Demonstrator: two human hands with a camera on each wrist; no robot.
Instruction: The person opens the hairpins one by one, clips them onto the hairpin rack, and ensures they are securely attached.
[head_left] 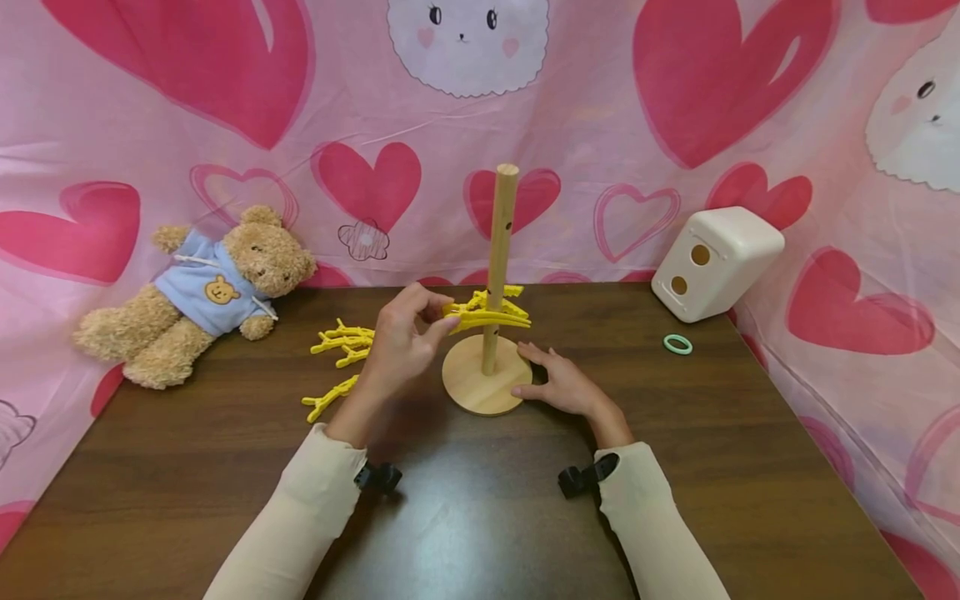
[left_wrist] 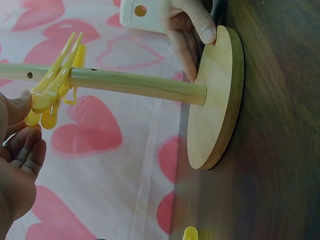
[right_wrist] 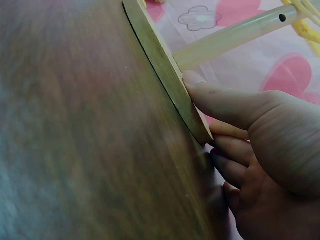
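My left hand (head_left: 405, 342) pinches the near end of yellow branch-shaped plastic pieces (head_left: 512, 317) between thumb and fingers. They lie across a wooden pole (head_left: 501, 217) at its lower half, with yellow prongs on both sides of it. In the left wrist view, rounded yellow ends (left_wrist: 45, 102) sit at the fingertips; whether a piece goes into a hole cannot be told. The pole stands upright on a round wooden base (head_left: 468, 383) and has small dark holes. My right hand (head_left: 566, 385) holds the base's right rim, thumb (right_wrist: 215, 97) on top and fingers along the edge.
More yellow branch pieces (head_left: 330, 400) lie left of the base, partly behind my left hand. A teddy bear (head_left: 217, 292) leans at the back left. A white box (head_left: 716, 262) with round holes and a mint-green ring (head_left: 677, 344) are at the right. Heart-print cloth hangs behind.
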